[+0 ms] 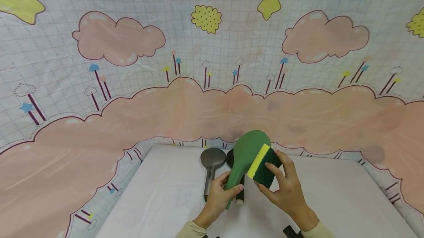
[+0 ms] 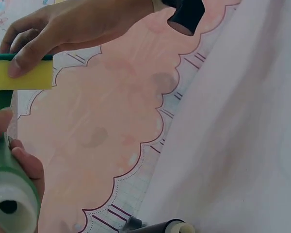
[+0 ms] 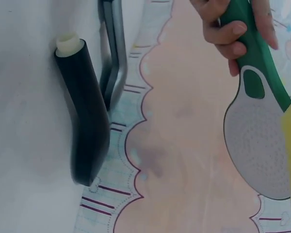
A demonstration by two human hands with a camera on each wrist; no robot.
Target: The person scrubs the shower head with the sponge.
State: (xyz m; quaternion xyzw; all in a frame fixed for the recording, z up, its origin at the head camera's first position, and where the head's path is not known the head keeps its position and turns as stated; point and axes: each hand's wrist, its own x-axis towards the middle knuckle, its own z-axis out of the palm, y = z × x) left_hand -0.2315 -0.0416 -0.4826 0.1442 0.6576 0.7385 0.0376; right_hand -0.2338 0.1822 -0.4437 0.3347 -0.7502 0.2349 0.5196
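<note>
My left hand [image 1: 216, 194] grips the handle of a green handheld shower head [image 1: 250, 148], holding it tilted above the white table with its head up. In the right wrist view its pale spray face [image 3: 257, 141] shows fine dots. In the left wrist view, a hollow white connector [image 2: 17, 213] ends the handle. My right hand [image 1: 287, 192] pinches a sponge [image 1: 269, 166] between thumb and fingers. Its yellow side is turned toward the shower head's green back, and it overlaps the head's right edge in the head view.
A grey shower head [image 1: 212, 159] lies on the white table [image 1: 165, 194] behind my left hand. Next to it lies a black shower head [image 3: 85, 107], partly hidden by the green one in the head view. Patterned cloth [image 1: 212, 113] hangs behind the table.
</note>
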